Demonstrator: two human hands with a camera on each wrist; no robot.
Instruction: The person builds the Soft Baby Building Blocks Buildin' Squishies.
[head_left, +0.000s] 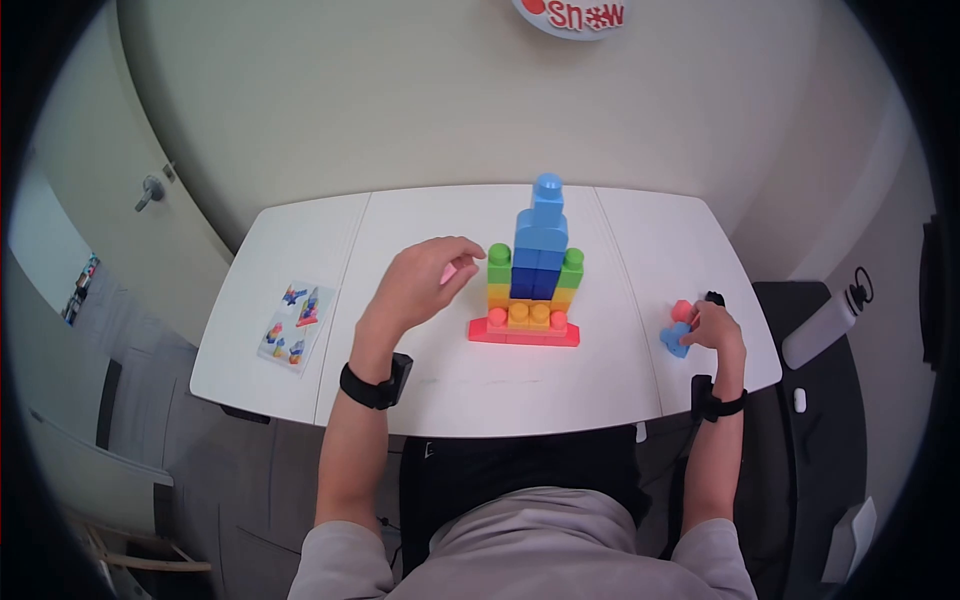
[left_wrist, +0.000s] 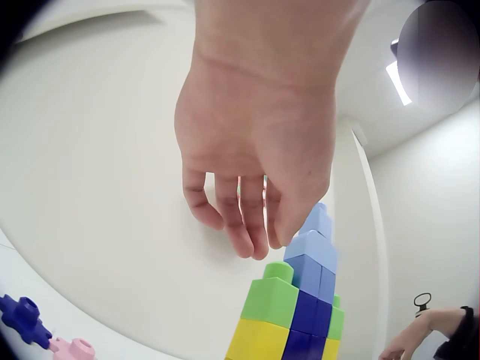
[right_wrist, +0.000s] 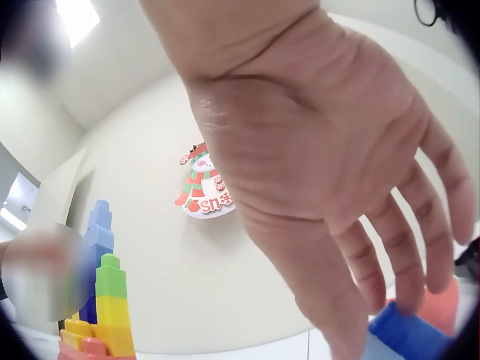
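Observation:
A tower of toy building blocks [head_left: 540, 262] stands upright on the white table, with a red base, orange, yellow and green sides and a blue column. Just left of it hovers my left hand [head_left: 425, 280], its fingers loosely bent and holding nothing. A pink block [left_wrist: 73, 349] and a dark blue block [left_wrist: 26, 319] show low in the left wrist view. At the table's right side, my right hand [head_left: 720, 328] pinches a blue block [right_wrist: 405, 331] between thumb and fingertips. A red block [head_left: 682, 310] lies right beside that one, partly behind the fingers in the right wrist view.
A picture sheet [head_left: 297, 325] showing block models lies at the table's left. A small black object [head_left: 715, 298] sits beyond my right hand. A white bottle [head_left: 822, 330] lies on a dark side surface to the right, past the table edge.

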